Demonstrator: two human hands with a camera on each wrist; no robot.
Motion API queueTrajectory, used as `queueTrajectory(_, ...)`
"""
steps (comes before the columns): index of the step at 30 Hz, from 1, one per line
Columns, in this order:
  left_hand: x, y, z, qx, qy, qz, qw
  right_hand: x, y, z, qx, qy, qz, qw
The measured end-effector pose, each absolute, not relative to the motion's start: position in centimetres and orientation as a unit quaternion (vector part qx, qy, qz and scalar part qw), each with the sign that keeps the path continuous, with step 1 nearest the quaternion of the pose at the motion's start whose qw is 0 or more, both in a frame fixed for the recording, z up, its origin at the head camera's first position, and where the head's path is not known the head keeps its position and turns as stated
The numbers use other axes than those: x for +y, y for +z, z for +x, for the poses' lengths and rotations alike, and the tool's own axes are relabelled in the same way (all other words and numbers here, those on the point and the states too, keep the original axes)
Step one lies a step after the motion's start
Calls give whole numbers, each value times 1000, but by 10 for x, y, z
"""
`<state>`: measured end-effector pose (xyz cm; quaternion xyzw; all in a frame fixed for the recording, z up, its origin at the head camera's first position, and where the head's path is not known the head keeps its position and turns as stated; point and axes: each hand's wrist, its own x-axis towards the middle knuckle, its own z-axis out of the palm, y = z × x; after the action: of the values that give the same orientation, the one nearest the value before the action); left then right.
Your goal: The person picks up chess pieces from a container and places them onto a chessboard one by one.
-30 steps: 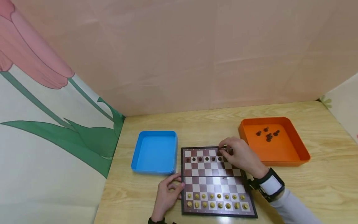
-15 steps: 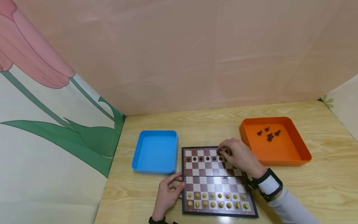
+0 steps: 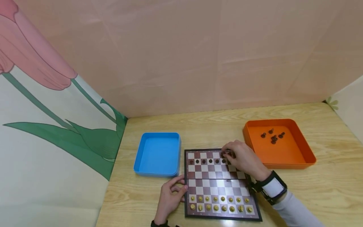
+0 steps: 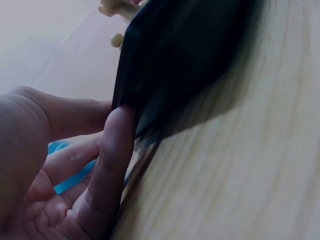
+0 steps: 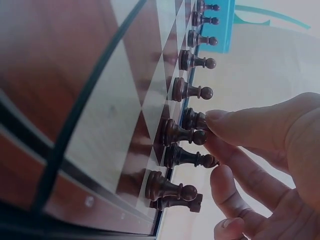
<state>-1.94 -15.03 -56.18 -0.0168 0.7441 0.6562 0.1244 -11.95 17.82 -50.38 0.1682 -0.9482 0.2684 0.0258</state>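
A small folding chessboard [image 3: 219, 176] lies on the wooden table. Light pieces [image 3: 219, 204] fill its two near rows and dark pawns [image 3: 207, 161] stand in a far row. My right hand [image 3: 226, 153] reaches to the far right corner of the board. In the right wrist view the right hand [image 5: 215, 142] pinches a dark piece [image 5: 192, 120] between thumb and finger, with other dark pieces close beside it. My left hand [image 3: 181, 186] rests at the board's left edge. In the left wrist view its thumb [image 4: 117, 130] presses flat against the black edge of the board [image 4: 190, 55].
A blue tray [image 3: 157, 154] sits left of the board with nothing in it. An orange tray [image 3: 283, 154] at the right holds several dark pieces [image 3: 273, 136]. Pink walls close the back and a flower-print panel the left.
Nothing has visibly moved: the right hand's fingertips stay on the far-row pieces and the left hand stays at the board's edge.
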Motion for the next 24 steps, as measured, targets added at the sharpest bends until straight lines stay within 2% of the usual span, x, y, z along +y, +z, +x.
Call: queueTrajectory(24,-150,-562,-20,742,658,-18,125,179,-507,-120,-948,268,169,26)
